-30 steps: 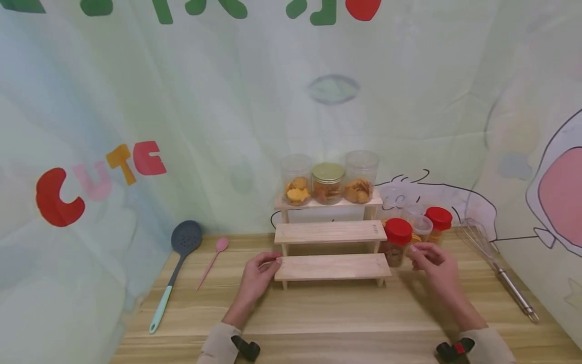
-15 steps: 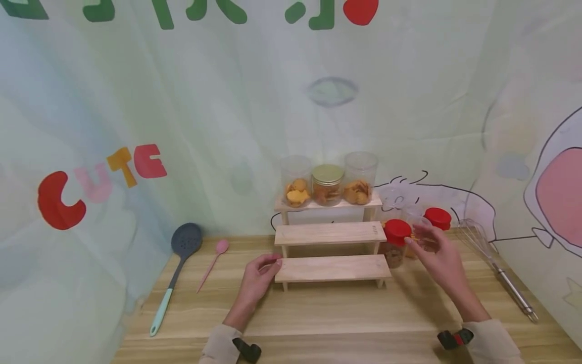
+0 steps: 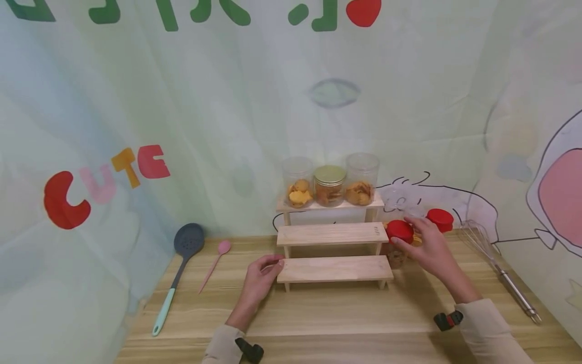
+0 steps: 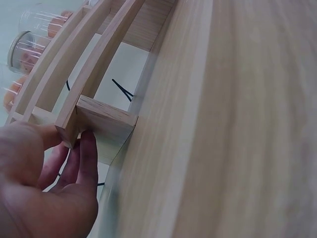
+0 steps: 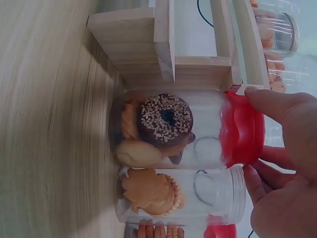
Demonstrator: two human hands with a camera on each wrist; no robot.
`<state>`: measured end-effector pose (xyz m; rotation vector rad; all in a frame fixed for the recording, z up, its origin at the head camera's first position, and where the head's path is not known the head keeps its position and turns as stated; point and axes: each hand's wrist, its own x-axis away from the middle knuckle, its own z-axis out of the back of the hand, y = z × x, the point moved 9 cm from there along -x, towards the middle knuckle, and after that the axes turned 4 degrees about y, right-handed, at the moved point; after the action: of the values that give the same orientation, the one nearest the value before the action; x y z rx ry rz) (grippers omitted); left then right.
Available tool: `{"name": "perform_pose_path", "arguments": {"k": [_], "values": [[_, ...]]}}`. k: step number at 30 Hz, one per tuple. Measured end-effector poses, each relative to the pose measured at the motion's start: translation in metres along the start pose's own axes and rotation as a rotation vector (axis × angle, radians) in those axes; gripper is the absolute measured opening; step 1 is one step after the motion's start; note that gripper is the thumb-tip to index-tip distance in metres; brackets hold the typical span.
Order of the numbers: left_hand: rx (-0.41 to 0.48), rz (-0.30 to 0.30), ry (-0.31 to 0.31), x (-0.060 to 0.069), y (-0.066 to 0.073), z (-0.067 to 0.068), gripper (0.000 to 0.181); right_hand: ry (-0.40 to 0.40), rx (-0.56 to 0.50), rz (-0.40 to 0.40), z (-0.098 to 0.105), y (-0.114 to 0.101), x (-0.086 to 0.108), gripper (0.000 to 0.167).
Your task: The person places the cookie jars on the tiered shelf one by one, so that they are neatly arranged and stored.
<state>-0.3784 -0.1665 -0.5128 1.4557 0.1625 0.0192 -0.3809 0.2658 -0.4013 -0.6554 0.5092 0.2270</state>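
Observation:
A three-step wooden display stand stands on the tabletop. My left hand pinches the left end of its lowest step, thumb above and fingers beneath in the left wrist view. Right of the stand is an upright clear jar with a red lid. My right hand grips that lid between thumb and fingers. Inside this jar, the right wrist view shows a chocolate doughnut with chopped topping and other baked pieces. A clear-lidded jar of biscuits is beside it, partly hidden by my hand in the head view.
Three cookie jars, the middle one gold-lidded, line the top step. Another red-lidded jar stands behind my right hand. A whisk lies far right; a slotted turner and small pink spoon lie left. A printed curtain hangs behind.
My right hand has risen and moved left from beside the jars onto the front jar's red lid, and now grips it. My left hand has kept its hold on the stand.

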Motion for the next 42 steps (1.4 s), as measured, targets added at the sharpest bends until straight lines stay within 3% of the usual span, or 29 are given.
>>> {"name": "perform_pose_path", "arguments": {"k": [10,20,32,42], "values": [[-0.012,0.009,-0.001,0.000,-0.001,0.000,0.033,0.027,0.017,0.025,0.001,-0.003,-0.001,0.072],[-0.014,0.007,-0.004,0.000,-0.002,0.001,0.033,0.028,-0.015,-0.021,0.006,-0.005,0.002,0.071],[-0.014,0.002,-0.020,0.000,-0.001,-0.002,0.035,0.134,-0.023,-0.001,0.043,-0.025,-0.005,0.062],[-0.046,0.003,-0.017,-0.002,-0.004,0.001,0.034,0.141,-0.102,-0.044,0.066,-0.043,-0.015,0.060]]}}
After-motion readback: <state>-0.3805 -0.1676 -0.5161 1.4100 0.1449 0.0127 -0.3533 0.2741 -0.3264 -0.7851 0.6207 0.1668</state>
